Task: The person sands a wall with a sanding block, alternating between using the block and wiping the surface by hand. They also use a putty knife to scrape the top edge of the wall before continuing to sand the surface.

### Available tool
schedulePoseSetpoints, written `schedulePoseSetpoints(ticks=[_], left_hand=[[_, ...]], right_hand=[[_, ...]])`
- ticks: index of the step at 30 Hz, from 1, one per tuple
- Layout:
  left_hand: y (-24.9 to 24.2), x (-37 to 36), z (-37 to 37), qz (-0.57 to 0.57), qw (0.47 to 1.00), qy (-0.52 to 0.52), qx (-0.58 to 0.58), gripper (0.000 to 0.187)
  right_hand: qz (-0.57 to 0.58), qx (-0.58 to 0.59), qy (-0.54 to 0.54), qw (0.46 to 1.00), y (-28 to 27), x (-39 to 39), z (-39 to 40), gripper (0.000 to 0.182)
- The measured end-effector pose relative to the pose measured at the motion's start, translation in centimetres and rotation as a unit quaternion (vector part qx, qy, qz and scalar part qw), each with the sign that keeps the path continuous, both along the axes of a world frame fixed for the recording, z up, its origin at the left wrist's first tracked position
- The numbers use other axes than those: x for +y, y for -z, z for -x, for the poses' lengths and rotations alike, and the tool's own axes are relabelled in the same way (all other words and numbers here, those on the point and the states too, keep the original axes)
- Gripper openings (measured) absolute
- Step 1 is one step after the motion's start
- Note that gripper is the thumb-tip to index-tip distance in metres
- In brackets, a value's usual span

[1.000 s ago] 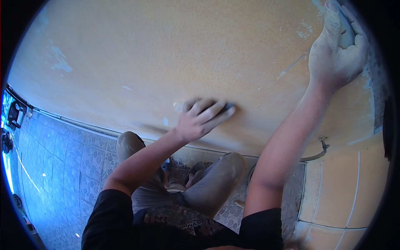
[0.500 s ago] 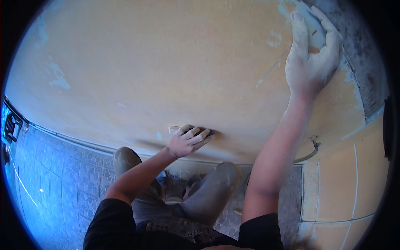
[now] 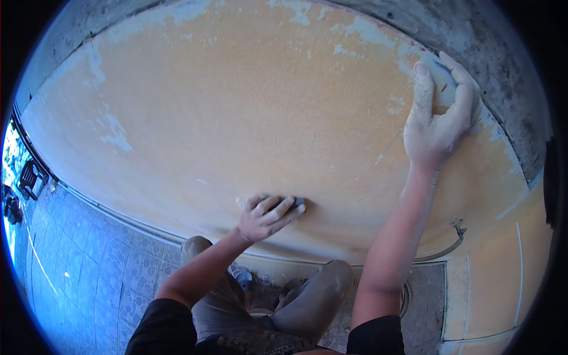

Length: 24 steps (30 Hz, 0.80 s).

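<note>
We note left hand clamped on small dark sanding block, flat against orange painted wall low down; right hand gripping pale grey sanding pad, pressed near scraped upper edge for abrasion.

Patterned floor tiles lie below; bent pipe at right.

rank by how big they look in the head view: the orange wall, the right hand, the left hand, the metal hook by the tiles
1. orange wall
2. right hand, raised closer to the camera, so its lead over the left is unsure
3. left hand
4. metal hook
</note>
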<state>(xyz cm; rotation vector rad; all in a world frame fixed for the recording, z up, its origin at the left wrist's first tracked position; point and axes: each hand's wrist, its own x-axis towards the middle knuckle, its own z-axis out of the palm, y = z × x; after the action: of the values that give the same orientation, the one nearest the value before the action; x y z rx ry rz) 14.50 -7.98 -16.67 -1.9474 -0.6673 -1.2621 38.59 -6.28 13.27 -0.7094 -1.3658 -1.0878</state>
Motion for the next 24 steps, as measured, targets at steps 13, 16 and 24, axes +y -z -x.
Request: schedulePoseSetpoints(ticks=[13,16,24], left_hand=[[-0.9,0.7,-2.6,-0.04,0.997,-0.037,-0.058,0.045],[1.9,0.1,-0.7,0.02,0.999,0.003,-0.025,0.044],[-15.3,2.7,1.4,-0.055,0.951,-0.02,-0.304,0.048]], right_hand=[[0.077,0.079,-0.05,0.993,0.1,-0.1,0.9,0.038],[0.061,0.068,-0.056,0.994,-0.1,-0.4,1.1,0.039],[0.059,0.089,-0.101,0.989,0.0,-0.8,2.5,0.037]])
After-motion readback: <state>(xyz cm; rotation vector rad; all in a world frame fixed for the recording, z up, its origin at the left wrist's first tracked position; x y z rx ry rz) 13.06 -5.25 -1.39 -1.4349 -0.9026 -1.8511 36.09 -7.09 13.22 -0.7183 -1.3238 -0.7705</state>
